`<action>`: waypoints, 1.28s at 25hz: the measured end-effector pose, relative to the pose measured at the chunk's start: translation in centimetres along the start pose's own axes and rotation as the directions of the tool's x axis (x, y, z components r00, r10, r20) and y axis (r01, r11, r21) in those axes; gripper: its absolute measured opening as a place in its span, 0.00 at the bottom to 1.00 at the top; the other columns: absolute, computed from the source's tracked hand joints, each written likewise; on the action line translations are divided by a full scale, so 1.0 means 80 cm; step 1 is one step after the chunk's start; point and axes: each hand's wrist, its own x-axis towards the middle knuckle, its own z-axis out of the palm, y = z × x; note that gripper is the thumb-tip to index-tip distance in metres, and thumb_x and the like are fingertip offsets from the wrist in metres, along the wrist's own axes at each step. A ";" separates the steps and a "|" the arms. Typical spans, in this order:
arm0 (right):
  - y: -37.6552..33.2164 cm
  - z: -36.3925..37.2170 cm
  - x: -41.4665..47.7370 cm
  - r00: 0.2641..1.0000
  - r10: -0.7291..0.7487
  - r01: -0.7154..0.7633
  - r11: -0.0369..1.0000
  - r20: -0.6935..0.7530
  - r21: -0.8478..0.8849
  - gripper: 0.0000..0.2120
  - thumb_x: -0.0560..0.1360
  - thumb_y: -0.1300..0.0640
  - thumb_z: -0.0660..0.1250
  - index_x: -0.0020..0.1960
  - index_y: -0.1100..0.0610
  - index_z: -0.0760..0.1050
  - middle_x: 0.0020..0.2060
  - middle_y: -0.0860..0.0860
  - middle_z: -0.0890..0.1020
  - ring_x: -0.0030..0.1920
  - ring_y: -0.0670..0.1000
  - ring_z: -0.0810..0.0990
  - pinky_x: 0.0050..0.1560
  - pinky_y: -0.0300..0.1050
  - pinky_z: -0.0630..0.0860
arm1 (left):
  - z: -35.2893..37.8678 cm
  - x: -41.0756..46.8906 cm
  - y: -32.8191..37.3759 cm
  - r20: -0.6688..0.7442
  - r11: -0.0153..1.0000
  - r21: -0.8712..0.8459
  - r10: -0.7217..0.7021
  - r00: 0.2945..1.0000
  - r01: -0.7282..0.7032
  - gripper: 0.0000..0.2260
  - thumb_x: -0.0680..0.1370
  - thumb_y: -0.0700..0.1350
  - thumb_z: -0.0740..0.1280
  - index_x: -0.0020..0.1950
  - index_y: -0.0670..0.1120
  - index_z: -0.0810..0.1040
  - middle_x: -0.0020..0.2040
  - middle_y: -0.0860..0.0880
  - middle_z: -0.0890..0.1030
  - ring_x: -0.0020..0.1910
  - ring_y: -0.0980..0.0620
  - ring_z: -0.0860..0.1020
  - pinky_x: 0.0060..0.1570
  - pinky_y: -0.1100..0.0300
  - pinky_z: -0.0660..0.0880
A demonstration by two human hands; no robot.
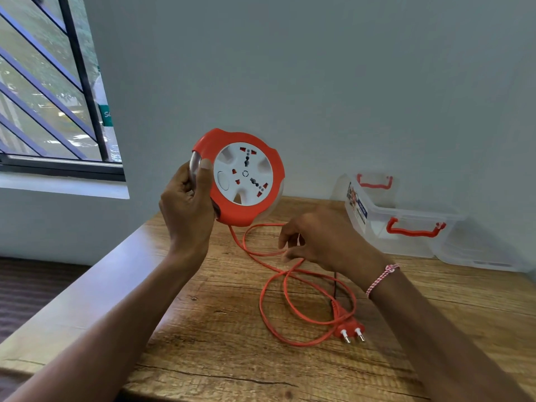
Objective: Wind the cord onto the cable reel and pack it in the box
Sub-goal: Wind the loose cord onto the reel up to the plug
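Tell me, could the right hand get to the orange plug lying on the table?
Probably yes. The plug lies uncovered on the table, just beside the right forearm, with only loose cord around it. The right hand would need to draw back toward the body.

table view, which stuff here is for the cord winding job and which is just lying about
For the job: reel gripped in the left hand, cord, plug, box, lid beside it.
Just there: table, window, wrist band.
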 end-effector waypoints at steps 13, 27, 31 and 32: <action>-0.010 -0.014 -0.008 0.818 -0.072 0.037 0.997 -0.570 -0.072 0.23 0.81 0.40 0.66 0.73 0.47 0.73 0.61 0.49 0.80 0.46 0.48 0.84 0.35 0.41 0.81 | 0.007 -0.014 -0.003 0.142 0.998 -0.056 0.027 0.989 -0.019 0.22 0.82 0.62 0.65 0.49 0.42 0.80 0.37 0.35 0.79 0.34 0.31 0.78 0.27 0.36 0.77; -0.032 -0.005 -0.005 0.752 0.165 -0.108 0.986 -0.638 0.127 0.29 0.74 0.30 0.67 0.65 0.49 0.74 0.37 0.49 0.87 0.33 0.50 0.85 0.33 0.45 0.83 | 0.017 -0.037 0.006 0.170 0.964 0.034 0.255 0.952 -0.265 0.13 0.82 0.67 0.63 0.62 0.66 0.79 0.37 0.39 0.82 0.33 0.41 0.81 0.32 0.42 0.80; -0.042 -0.006 -0.002 0.769 0.474 -0.167 0.797 -0.429 0.581 0.24 0.73 0.34 0.71 0.57 0.49 0.70 0.38 0.49 0.86 0.25 0.45 0.83 0.26 0.38 0.79 | 0.018 -0.044 0.006 0.180 0.950 0.081 0.285 0.941 -0.303 0.22 0.82 0.67 0.62 0.66 0.53 0.82 0.37 0.45 0.83 0.34 0.48 0.81 0.33 0.45 0.80; -0.044 -0.007 -0.002 0.778 0.518 -0.171 0.718 -0.354 0.675 0.23 0.74 0.36 0.72 0.56 0.50 0.69 0.36 0.49 0.86 0.24 0.46 0.83 0.24 0.35 0.77 | 0.018 -0.044 0.004 0.181 0.949 0.084 0.286 0.941 -0.304 0.23 0.82 0.67 0.62 0.66 0.53 0.82 0.37 0.46 0.83 0.35 0.48 0.82 0.34 0.45 0.80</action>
